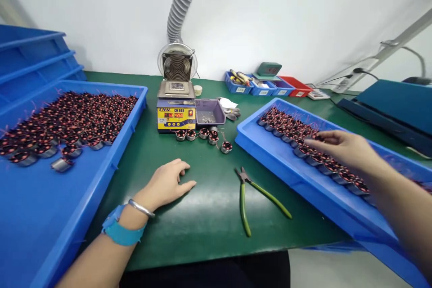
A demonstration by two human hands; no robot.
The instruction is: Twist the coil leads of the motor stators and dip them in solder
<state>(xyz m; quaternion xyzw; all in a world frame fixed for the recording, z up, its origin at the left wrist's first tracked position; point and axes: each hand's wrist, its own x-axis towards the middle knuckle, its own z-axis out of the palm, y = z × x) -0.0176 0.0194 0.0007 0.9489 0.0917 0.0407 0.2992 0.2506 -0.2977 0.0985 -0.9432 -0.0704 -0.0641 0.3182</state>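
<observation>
green bench (pixel 209 234): blue trays (pixel 273 144), cutters (pixel 244 178), coils (pixel 226 147), machine (pixel 176 117)

White wall (pixel 118 18) — green tabletop (pixel 209 234) below

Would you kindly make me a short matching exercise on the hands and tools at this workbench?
Column one:
1. Left hand
2. Right hand
3. Green-handled cutters
4. Grey hose

Column two:
A. Lying open on the green tabletop
B. Rising above the machine with red digits
C. At the coils in the right-side blue tray
D. Silver bangle at its wrist

Pairs: 1-D, 2-C, 3-A, 4-B
</observation>
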